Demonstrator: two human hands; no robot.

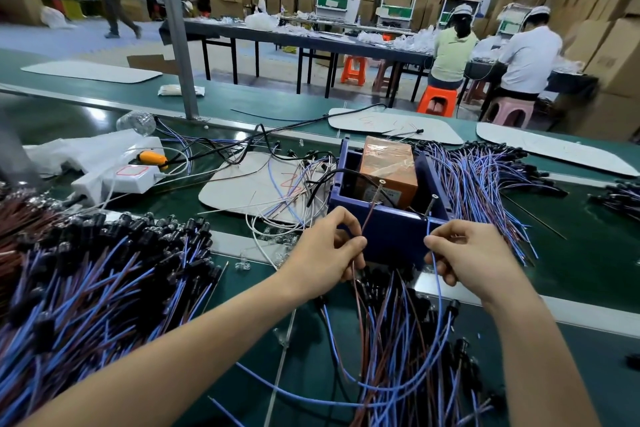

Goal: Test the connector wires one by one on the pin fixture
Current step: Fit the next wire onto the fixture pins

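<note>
A blue plastic box (391, 230) with an orange block (388, 166) inside serves as the pin fixture; two metal pins (381, 183) stand at its near rim. My left hand (325, 253) pinches a brown wire (367, 218) whose tip reaches up to the left pin. My right hand (474, 256) pinches a blue wire (439, 291) just below the right pin (433, 198). Both wires run down into a loose bundle of blue and brown connector wires (398, 340) in front of me.
A big heap of wires with black connectors (104, 277) lies at left, another spread (485, 180) at right of the box. A white power strip (131, 177), a cardboard sheet (249, 184) and loose cables sit behind. People work at tables beyond the green belt.
</note>
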